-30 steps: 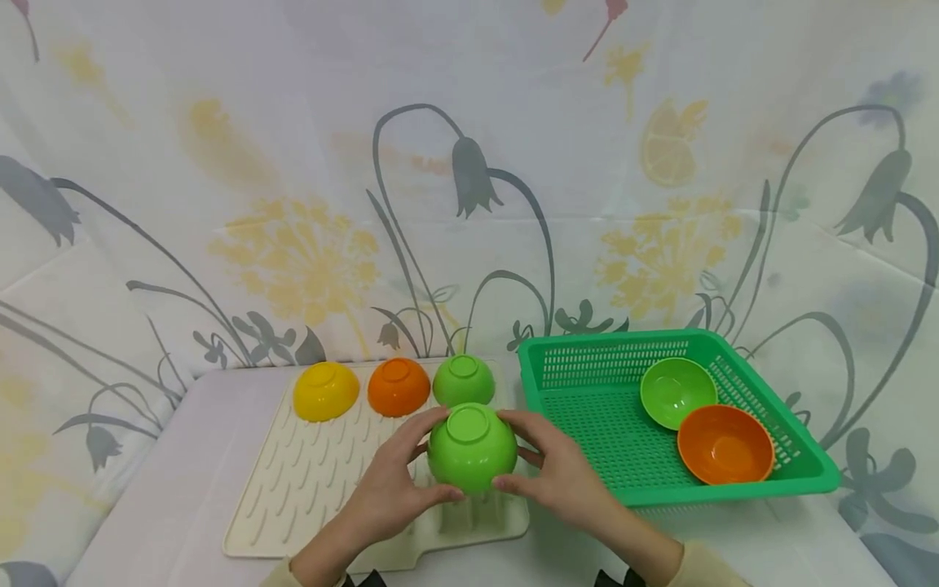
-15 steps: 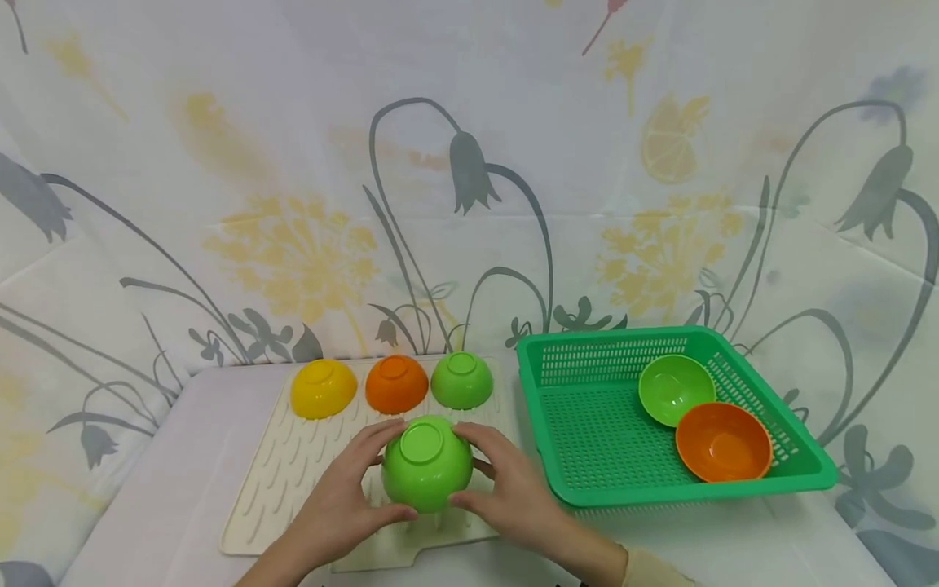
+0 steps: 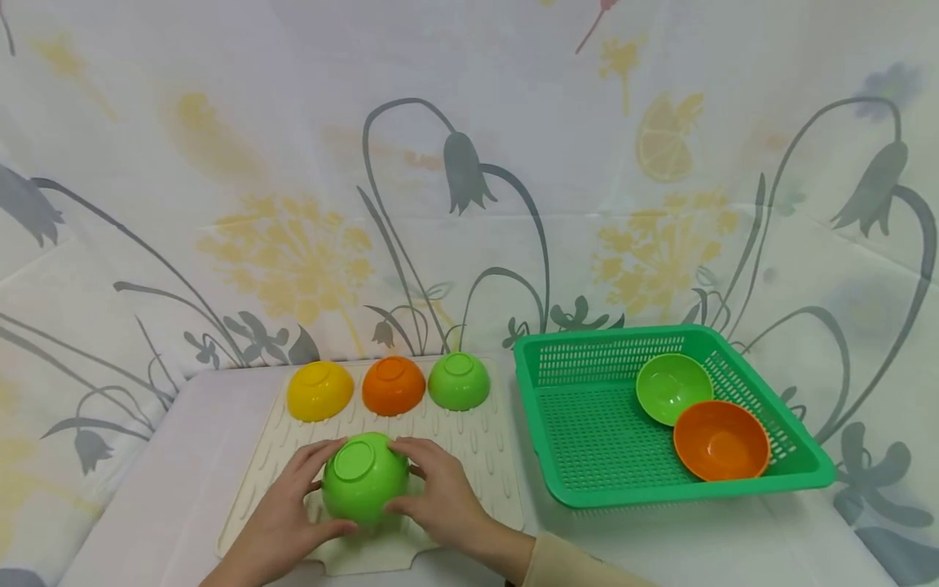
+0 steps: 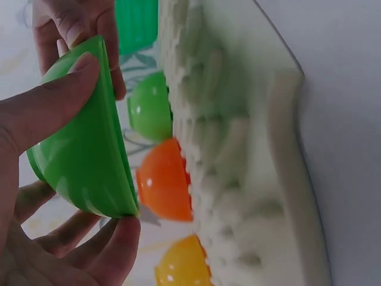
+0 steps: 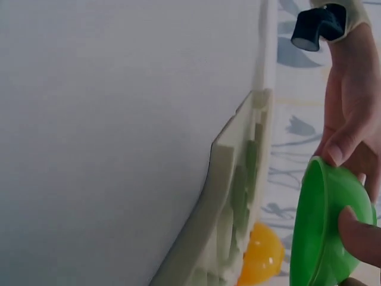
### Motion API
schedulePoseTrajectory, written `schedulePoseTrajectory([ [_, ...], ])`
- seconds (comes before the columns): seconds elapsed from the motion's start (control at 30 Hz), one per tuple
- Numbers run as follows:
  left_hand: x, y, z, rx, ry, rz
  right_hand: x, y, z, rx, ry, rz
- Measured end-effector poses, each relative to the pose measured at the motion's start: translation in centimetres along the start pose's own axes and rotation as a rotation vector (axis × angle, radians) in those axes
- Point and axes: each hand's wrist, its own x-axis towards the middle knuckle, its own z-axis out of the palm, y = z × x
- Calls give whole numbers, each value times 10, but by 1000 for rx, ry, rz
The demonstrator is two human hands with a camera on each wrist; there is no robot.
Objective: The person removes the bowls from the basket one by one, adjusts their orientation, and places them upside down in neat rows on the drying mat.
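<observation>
A green bowl [image 3: 367, 485], turned upside down, is held between both hands over the front part of a cream drying mat [image 3: 469, 481]. My left hand [image 3: 282, 518] grips its left side, thumb toward the front. On the opposite side my right hand [image 3: 440, 493] grips the rim, with its thumb also in front. The left wrist view shows the held bowl [image 4: 83, 143] apart from the ribbed mat [image 4: 238, 161]. Along the mat's back edge sit an upturned yellow bowl [image 3: 319, 393], an orange bowl [image 3: 394, 387] and a smaller-looking green bowl [image 3: 459, 383].
To the right of the mat stands a green plastic basket [image 3: 546, 456]. Inside it, at the right end, lie a green bowl [image 3: 673, 391] and an orange bowl [image 3: 722, 442], both facing up. A patterned cloth [image 3: 469, 269] hangs behind the table.
Both hands have carried the green bowl left and toward the front of the mat, tilting it slightly. The bowls at the back and in the basket have stayed in place.
</observation>
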Motion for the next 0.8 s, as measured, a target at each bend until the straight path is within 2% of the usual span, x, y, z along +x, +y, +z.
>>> schedulePoseTrajectory([
  [0.1, -3, -6, -5, 17, 21, -29, 8, 0, 13, 38, 20, 24],
  [0.23, -5, -13, -11, 54, 31, -128, 18, 1, 30, 89, 66, 57],
  [0.33, -6, -19, -13, 109, 39, -177, 25, -1, 40, 103, 73, 100],
  [0.53, -8, -29, -17, 198, 58, -254, 35, -6, 54, 113, 2, 168],
  [0.7, -5, -40, -21, 218, -4, -392, 41, -4, 63, 116, -80, 204],
  [0.8, -5, -46, -24, 210, -24, -425, 44, 0, 67, 91, -148, 213],
])
